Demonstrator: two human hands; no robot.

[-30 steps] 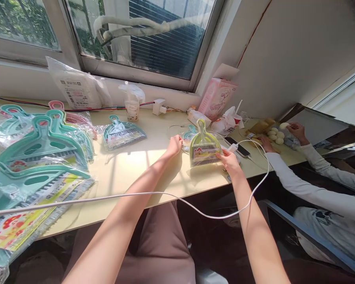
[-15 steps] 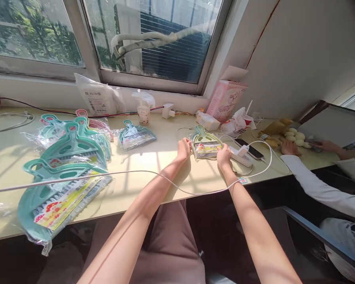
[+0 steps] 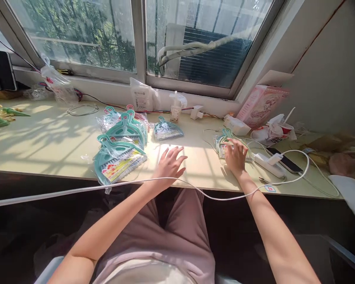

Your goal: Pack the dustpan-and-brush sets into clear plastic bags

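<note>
My left hand [image 3: 169, 165] is over the sunlit table, fingers spread and holding nothing. To its left lies a pile of plastic-wrapped teal dustpan and brush sets [image 3: 122, 159], the nearest with a yellow label. A smaller wrapped teal dustpan set [image 3: 168, 131] lies just beyond that hand. On the right, my right hand [image 3: 236, 157] is over a light green wrapped dustpan set [image 3: 221, 148], fingers apart and partly covering it. Whether the fingertips press on the wrapping I cannot tell.
A white cable [image 3: 77, 190] runs across in front of my forearms. A power strip [image 3: 269, 165] and phone [image 3: 285, 159] lie right of my right hand. A pink box [image 3: 263, 104], a cup [image 3: 175, 110] and a white package [image 3: 141, 96] stand along the window wall. Another person's sleeve [image 3: 349, 197] is at right.
My left hand has let go of the light green dustpan set and moved left, fingers opening. My right hand has shifted over the set and loosened. The view has swung left.
</note>
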